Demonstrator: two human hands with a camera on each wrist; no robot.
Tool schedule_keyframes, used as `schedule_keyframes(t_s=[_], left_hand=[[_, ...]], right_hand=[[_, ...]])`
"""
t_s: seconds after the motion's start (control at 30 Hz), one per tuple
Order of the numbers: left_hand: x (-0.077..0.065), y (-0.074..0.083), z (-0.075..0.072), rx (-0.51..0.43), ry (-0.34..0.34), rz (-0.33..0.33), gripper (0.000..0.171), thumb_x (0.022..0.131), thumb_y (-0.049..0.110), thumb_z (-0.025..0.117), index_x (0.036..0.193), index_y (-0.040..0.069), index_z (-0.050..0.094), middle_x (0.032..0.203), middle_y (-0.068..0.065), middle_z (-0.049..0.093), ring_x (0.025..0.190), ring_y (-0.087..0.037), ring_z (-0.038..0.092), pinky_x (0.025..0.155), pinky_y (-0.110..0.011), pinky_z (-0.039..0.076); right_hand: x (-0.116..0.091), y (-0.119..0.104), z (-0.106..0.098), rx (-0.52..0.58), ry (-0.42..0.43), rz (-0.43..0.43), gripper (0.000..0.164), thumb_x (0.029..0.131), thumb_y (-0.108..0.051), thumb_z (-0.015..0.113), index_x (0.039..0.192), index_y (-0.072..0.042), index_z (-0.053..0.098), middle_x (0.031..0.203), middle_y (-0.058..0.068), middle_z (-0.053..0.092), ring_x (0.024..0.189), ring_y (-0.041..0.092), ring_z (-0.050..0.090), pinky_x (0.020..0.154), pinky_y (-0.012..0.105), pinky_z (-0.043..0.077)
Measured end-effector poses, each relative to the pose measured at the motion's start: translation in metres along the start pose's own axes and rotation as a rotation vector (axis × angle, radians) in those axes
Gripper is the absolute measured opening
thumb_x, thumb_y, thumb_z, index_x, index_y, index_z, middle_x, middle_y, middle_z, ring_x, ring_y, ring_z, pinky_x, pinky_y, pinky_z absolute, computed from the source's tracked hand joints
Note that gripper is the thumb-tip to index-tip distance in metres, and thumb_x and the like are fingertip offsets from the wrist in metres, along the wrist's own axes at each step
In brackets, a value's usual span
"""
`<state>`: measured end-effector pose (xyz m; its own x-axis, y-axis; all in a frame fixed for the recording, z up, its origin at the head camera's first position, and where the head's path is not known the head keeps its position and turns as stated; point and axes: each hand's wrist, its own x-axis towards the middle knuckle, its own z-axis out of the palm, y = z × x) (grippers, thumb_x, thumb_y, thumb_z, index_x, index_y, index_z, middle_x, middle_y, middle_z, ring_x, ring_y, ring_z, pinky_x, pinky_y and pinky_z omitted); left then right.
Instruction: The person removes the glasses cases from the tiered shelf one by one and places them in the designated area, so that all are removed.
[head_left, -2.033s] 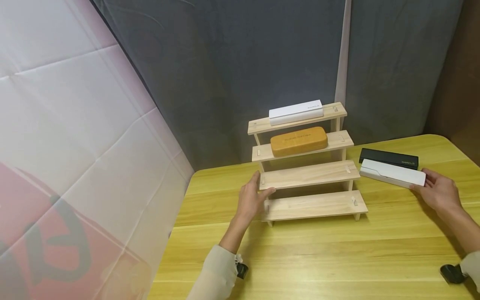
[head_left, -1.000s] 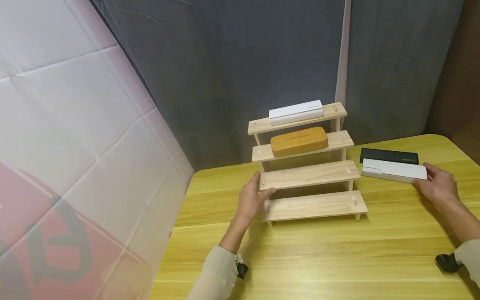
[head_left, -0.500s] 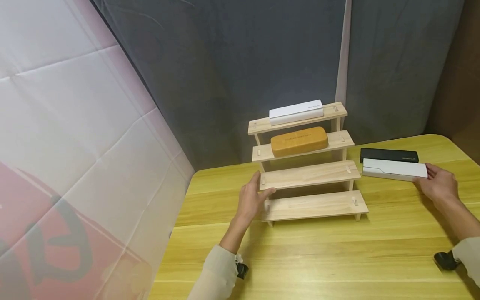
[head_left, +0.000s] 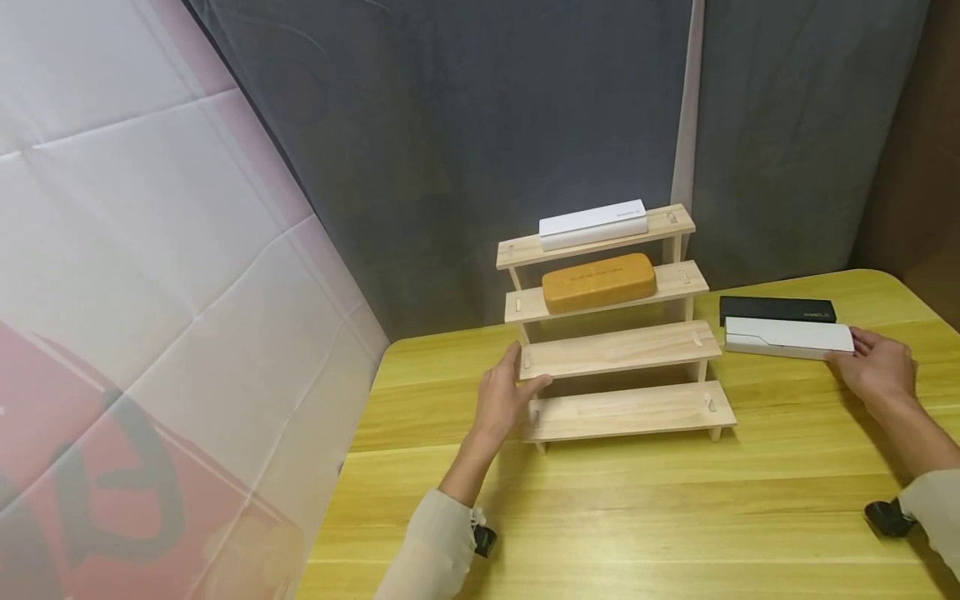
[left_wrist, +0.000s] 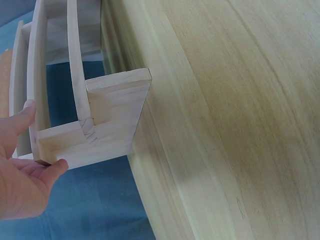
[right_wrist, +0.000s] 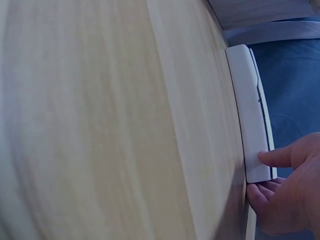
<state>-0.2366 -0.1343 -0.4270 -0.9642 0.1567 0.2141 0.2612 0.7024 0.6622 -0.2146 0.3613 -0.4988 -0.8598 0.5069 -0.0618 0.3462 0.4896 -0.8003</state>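
White case (head_left: 787, 336): just beside black case (head_left: 777, 309), seemingly on table (head_left: 622, 508).
Right hand (head_left: 877, 368): case end pinched; positioning step judged.
Left hand (head_left: 501, 398): rack (head_left: 618, 350) gripped.
Next move: release or level lift judged required.

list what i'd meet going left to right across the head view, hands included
Pale sheet → left hand → rack, with the orange case on it → held white case → right hand.
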Motion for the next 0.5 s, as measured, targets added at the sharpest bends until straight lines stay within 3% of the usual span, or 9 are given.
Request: schedule_keyframes(t_s=[0.3, 0.5], left_hand=[[-0.0002, -0.0016, 0.0005, -0.012, -0.013, -0.005, 0.086, 0.094, 0.028, 0.084, 0.158, -0.008, 0.04, 0.156, -0.025, 0.05, 0.143, -0.041, 0.051, 0.117, -0.048, 0.046], [-0.0001, -0.0018, 0.0003, -0.014, -0.012, -0.016, 0.086, 0.094, 0.028, 0.084, 0.159, -0.007, 0.04, 0.157, -0.024, 0.05, 0.143, -0.04, 0.051, 0.117, -0.049, 0.045]], right_hand=[[-0.0008, 0.0006, 0.0029, 0.024, 0.053, -0.012, 0.061, 0.106, -0.018, 0.059, 0.154, 0.013, 0.04, 0.145, 0.031, 0.046, 0.144, 0.055, 0.04, 0.123, 0.062, 0.019], [-0.0025, -0.0007, 0.0029, 0.023, 0.047, -0.013, 0.063, 0.105, -0.02, 0.063, 0.154, 0.013, 0.04, 0.146, 0.031, 0.046, 0.145, 0.053, 0.04, 0.124, 0.06, 0.023]])
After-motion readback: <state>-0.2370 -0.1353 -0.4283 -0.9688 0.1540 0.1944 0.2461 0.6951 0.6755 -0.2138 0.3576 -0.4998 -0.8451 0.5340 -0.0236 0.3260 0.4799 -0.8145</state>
